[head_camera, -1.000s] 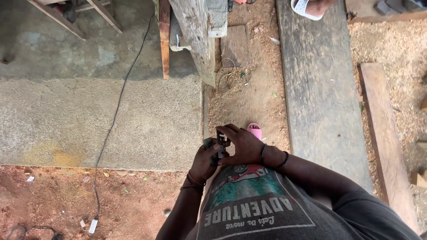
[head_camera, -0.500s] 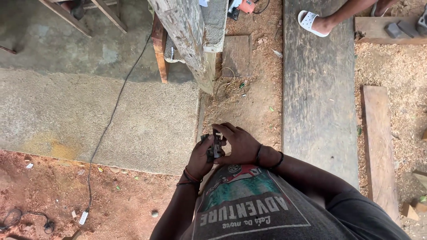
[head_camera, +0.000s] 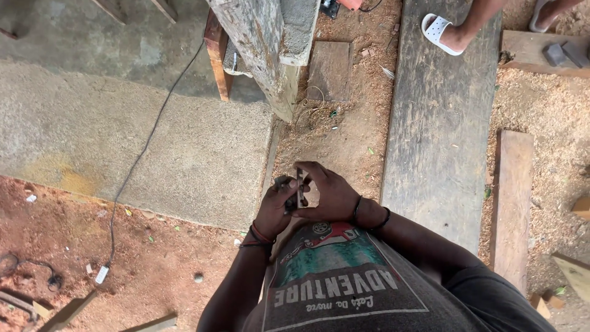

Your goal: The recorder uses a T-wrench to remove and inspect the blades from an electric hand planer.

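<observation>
Seen from above, a person in a grey printed T-shirt (head_camera: pixel 344 289) holds a small dark metal object (head_camera: pixel 294 193) in front of the chest with both hands. The left hand (head_camera: pixel 275 209), with cord bracelets at the wrist, is closed around the object's lower part; the right hand (head_camera: pixel 329 192) pinches its upper edge between thumb and fingers. Exactly what the object is cannot be told. Below lie a sawdust-strewn dirt floor (head_camera: pixel 344 141), a wide grey weathered plank (head_camera: pixel 439 123) and a rough concrete slab (head_camera: pixel 123 141) crossed by a thin black cable (head_camera: pixel 142 154). Another person's foot in a white slide sandal (head_camera: pixel 441 34) rests on the plank's far end.
</observation>
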